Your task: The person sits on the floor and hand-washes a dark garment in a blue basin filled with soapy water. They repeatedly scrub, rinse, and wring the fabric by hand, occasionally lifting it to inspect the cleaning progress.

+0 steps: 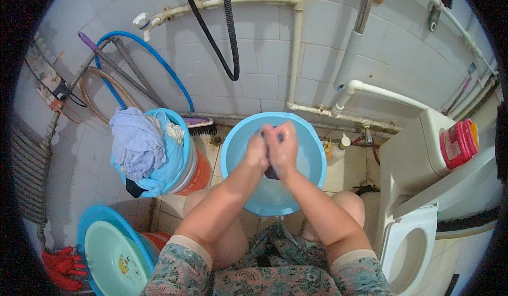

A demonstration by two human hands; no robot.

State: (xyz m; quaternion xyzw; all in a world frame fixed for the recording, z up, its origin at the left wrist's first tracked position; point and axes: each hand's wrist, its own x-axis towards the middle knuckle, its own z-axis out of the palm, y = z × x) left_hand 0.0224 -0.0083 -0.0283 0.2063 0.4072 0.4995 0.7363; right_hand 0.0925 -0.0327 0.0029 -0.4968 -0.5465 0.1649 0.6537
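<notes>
Both hands are together over a light blue basin [230, 164] of cloudy, sudsy water. A small dark wet cloth [271, 174] is bunched between them, its lower end hanging toward the water; most of it is hidden by the fingers. My left hand [257, 150] is closed round the cloth from the left. Pressed against it, my right hand [283, 145] grips the same cloth from the right, knuckles up. What kind of garment it is cannot be made out.
Left of the basin, lavender and blue laundry [138, 142] fills a blue tub on a bucket. A pale green basin [108, 259] and red gloves [64, 267] are nearer. A brush [201, 126] and pump bottle [344, 141] stand behind; a toilet [410, 248] is at right.
</notes>
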